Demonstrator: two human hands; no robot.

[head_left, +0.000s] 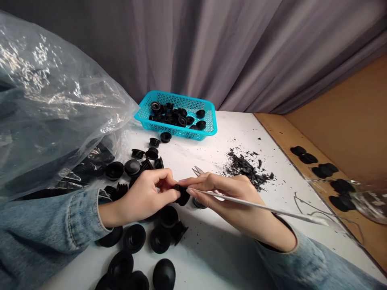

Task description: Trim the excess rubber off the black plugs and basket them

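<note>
My left hand (145, 197) is closed, thumb and index finger pinching a black ribbed rubber plug (183, 196) over the white table. My right hand (232, 199) is closed around a long, thin, pale tool (256, 204), its near end running back past the wrist. The tool's front end meets the plug at my fingertips; its exact kind is unclear. Behind my right fingers, two pointed metal tips (197, 170) stick out, perhaps of scissors, the rest hidden. Several loose black plugs (134, 238) lie below and around my left hand.
A turquoise basket (211, 135) with several black plugs stands at the back. Left is a large clear plastic bag (66, 92) with black pieces. Black scraps (246, 169) are heaped at right. More black pieces (342, 186) rest on the wooden strip, near thin wire-like strands (314, 211).
</note>
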